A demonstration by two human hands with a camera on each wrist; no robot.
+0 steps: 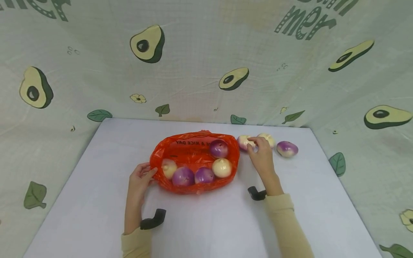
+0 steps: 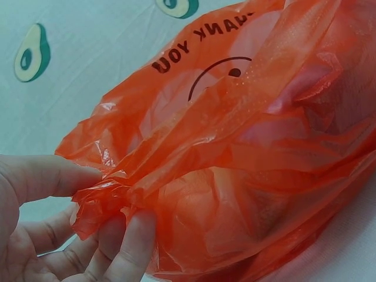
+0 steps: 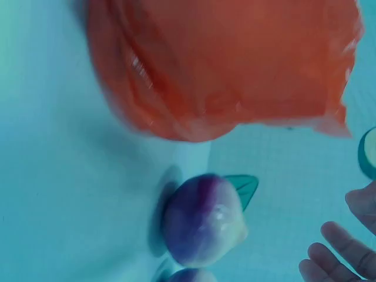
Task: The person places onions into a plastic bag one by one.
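Observation:
A red plastic bag lies spread with its mouth facing up, holding several purple and white onions, among them a white one. My left hand pinches the bag's left rim; the left wrist view shows the gathered plastic between thumb and fingers. To the right of the bag, my right hand is above a purple and white onion, fingers parted and holding nothing. In the right wrist view that hand is at the lower right, apart from an onion.
Behind my right hand is a pale onion, and a purple one lies to its right. The white table meets an avocado-print cloth at the back and sides. Each wrist bears a black mount.

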